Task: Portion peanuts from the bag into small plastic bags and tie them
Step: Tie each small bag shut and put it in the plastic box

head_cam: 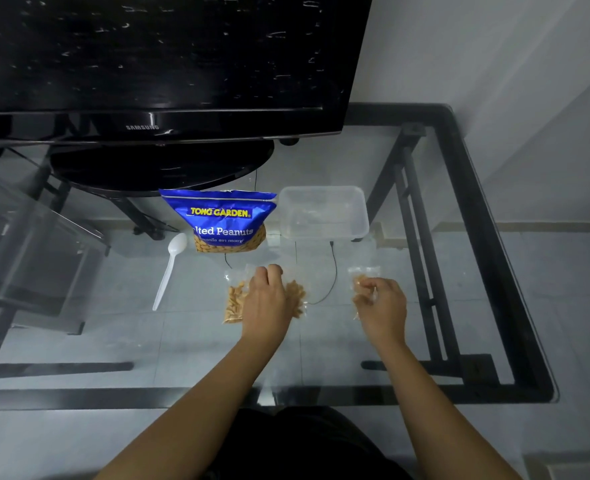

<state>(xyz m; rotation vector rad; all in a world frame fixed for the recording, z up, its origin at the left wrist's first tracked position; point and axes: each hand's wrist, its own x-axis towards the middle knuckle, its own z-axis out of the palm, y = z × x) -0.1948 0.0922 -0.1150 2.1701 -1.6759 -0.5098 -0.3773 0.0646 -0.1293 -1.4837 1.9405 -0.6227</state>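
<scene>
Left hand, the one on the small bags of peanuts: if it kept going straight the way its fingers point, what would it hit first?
Probably the blue peanut bag, just beyond the left hand; depth is uncertain.

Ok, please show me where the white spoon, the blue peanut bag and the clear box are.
white spoon (169,268): head view, on the middle of its handle.
blue peanut bag (222,216): head view, on the yellow brand name on its front.
clear box (357,216): head view, on its right wall.
</scene>
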